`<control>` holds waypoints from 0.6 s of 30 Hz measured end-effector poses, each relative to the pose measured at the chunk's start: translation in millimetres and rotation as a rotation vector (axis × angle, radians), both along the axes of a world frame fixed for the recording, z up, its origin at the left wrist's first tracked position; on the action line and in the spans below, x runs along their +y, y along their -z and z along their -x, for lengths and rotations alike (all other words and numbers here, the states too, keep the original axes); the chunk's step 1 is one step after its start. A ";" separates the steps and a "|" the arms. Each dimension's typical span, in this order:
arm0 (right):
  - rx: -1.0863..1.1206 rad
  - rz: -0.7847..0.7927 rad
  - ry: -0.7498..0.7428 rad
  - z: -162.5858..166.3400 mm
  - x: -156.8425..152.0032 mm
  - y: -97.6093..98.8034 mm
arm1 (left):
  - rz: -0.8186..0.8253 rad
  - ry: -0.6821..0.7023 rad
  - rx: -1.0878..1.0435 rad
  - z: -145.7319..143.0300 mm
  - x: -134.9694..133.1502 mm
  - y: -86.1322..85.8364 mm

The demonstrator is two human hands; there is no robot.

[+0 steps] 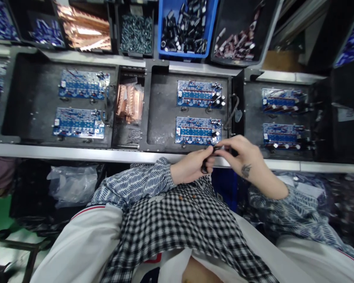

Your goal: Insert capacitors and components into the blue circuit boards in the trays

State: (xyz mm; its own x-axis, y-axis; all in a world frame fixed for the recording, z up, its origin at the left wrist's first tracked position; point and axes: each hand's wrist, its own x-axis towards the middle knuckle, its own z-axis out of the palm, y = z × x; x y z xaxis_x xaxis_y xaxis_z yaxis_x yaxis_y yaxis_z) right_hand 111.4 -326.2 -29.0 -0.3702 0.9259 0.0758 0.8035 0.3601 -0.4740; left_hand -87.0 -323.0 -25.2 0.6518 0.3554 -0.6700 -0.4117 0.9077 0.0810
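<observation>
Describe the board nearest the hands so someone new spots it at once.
Find the black tray just below the blue bin. Its lower board lies just beyond the left hand and right hand. That board's right end carries fewer dark cylinders than the upper board.

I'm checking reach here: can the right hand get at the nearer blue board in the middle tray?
Probably yes: the right hand is close to the nearer blue board, and nothing seems to block the way, though it looks busy with a small dark part.
</observation>
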 end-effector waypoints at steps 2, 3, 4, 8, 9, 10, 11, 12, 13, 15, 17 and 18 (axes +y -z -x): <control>-0.054 -0.052 0.112 -7.7 5.2 9.4 | 0.071 -0.034 0.005 -0.6 1.3 -4.4; -0.088 -0.073 0.148 -10.9 8.1 14.8 | 0.092 -0.040 0.004 0.1 1.9 -5.5; -0.121 -0.088 0.163 -13.2 10.7 19.9 | 0.100 -0.038 0.001 1.3 2.4 -5.7; -0.201 -0.104 0.119 -13.9 13.5 30.8 | 0.044 0.005 0.002 8.1 1.8 -0.4; -0.209 -0.105 0.108 -12.9 13.0 31.0 | 0.027 0.014 0.002 9.5 1.3 1.6; -0.216 -0.106 0.100 -11.9 12.3 30.6 | 0.011 0.023 -0.005 10.5 0.8 3.7; -0.222 -0.106 0.094 -10.9 11.6 29.9 | -0.003 0.031 -0.017 11.1 0.3 5.7; -0.228 -0.104 0.090 -10.1 11.1 29.3 | -0.014 0.036 -0.034 11.3 -0.1 7.6; -0.233 -0.103 0.090 -9.5 10.8 28.8 | -0.023 0.041 -0.052 11.2 -0.4 9.2; -0.236 -0.107 0.095 -8.6 10.6 28.6 | -0.021 0.047 -0.069 10.3 -0.6 11.4; -0.235 -0.117 0.104 -8.2 10.5 29.2 | -0.009 0.051 -0.057 9.4 -0.5 12.1; -0.236 -0.120 0.109 -8.0 10.4 29.4 | -0.012 0.054 -0.049 9.1 -0.5 11.9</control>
State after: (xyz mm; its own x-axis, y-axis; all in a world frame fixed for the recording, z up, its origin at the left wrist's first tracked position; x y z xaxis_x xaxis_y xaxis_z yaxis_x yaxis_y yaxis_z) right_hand 119.5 -315.9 -58.4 -0.2895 0.9507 0.1109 0.9235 0.3079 -0.2288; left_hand -96.1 -323.5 -37.1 0.7020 0.3266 -0.6329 -0.3656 0.9279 0.0733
